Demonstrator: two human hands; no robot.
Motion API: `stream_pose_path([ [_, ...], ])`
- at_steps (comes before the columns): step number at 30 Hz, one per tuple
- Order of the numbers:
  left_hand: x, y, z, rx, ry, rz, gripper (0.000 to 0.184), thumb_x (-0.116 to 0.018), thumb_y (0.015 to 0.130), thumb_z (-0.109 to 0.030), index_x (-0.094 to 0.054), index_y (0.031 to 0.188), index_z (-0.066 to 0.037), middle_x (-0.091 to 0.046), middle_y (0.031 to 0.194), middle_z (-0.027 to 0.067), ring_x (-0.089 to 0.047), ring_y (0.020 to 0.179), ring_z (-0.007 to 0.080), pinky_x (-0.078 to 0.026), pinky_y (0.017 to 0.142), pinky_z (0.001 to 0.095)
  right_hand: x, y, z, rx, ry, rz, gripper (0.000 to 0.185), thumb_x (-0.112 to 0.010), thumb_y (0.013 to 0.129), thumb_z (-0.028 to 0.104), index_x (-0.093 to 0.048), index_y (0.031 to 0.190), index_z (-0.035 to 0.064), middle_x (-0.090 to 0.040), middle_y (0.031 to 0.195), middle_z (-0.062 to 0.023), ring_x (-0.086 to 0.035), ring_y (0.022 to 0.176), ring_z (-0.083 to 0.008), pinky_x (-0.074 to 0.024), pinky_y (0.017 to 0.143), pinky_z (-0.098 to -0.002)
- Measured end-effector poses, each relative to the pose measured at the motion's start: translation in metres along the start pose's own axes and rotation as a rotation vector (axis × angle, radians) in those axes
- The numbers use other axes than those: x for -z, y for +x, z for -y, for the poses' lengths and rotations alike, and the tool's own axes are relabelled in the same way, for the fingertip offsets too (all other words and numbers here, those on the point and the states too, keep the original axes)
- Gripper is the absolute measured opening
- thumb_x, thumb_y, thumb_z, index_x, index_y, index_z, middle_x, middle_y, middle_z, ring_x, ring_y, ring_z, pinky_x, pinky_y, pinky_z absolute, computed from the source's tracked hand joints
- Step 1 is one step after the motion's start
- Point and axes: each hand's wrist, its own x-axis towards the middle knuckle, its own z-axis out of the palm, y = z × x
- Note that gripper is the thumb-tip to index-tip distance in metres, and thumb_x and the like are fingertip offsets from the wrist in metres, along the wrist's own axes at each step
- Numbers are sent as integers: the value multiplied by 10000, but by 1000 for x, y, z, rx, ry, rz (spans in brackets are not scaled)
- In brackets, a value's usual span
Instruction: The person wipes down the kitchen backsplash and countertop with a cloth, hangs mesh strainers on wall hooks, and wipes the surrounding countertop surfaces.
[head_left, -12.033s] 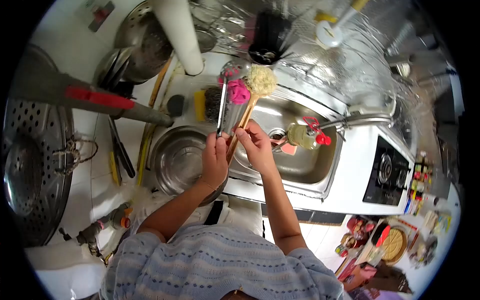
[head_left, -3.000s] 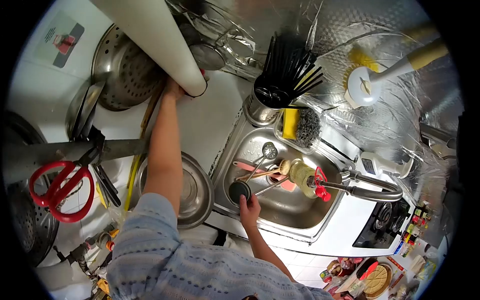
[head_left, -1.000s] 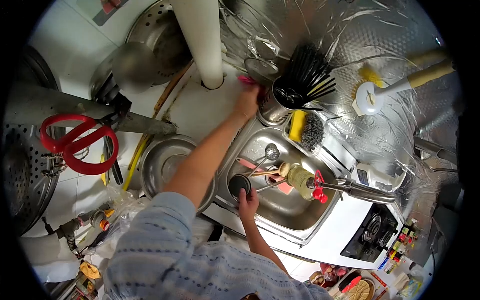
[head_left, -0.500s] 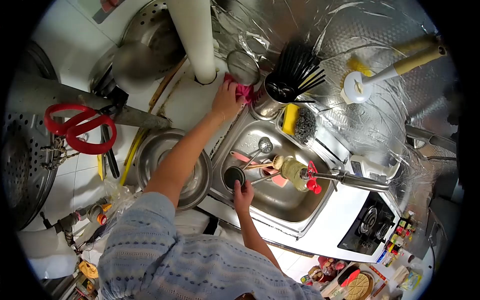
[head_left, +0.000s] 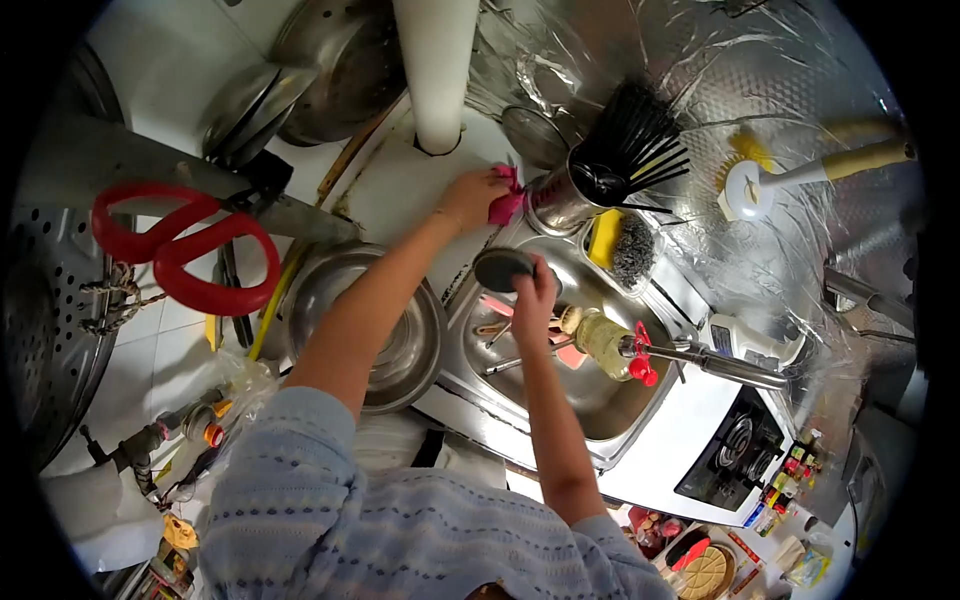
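My left hand [head_left: 468, 203] is closed on a bright pink cloth [head_left: 507, 200], which lies on the counter beside the steel utensil holder [head_left: 557, 203]. Above the near-left part of the sink [head_left: 625, 412], my right hand [head_left: 535, 295] grips a round, dark, lid-like thing [head_left: 498, 269] with its flat face up. Whether it is a lid or a shallow container I cannot tell. Under the tap [head_left: 730, 368] a glass jar [head_left: 603, 345] stands in the sink, with a wooden-handled brush and other utensils partly hidden by my right hand and forearm.
A wide steel bowl [head_left: 420, 350] sits left of the sink. Behind the sink are a yellow sponge [head_left: 604, 238] and a grey scourer [head_left: 632, 252]. Red-handled scissors [head_left: 215, 290] hang close at the left. A thick white pipe [head_left: 437, 80] rises from the counter; a stove [head_left: 735, 445] stands at right.
My right hand has raised the round dark thing from the sink and brought it closer to my left hand. My left hand stays on the pink cloth. The view has shifted slightly.
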Motion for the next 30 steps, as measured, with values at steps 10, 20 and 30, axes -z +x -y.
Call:
stream_pose_path([
  [10, 41, -24, -26, 358, -91, 30, 332, -655, 654, -154, -637, 986, -136, -623, 1046, 95, -570, 981, 311, -466, 806, 368, -30, 92, 0, -156, -151, -156, 332, -502, 879, 265, -610, 944, -42, -588, 740, -64, -512, 683, -169, -417, 660, -289],
  [20, 34, 82, 22, 1151, -1304, -314, 377, -519, 902, -317, -515, 1124, -12, -555, 968, 63, -565, 774, 151, -464, 611, 237, -26, 85, -35, 185, -678, -83, 339, -477, 887, 212, -498, 1078, -67, -544, 1014, -297, -520, 920, -476, -424, 795, -472],
  [30, -21, 120, 83, 1263, -1846, -515, 145, -588, 867, -291, -571, 768, -188, -415, 583, -69, -359, 486, 62, -294, 420, 187, -5, 19, -21, 236, -754, -110, 221, -527, 825, 126, -563, 989, -18, -538, 1087, -238, -501, 1038, -395, -405, 894, -408],
])
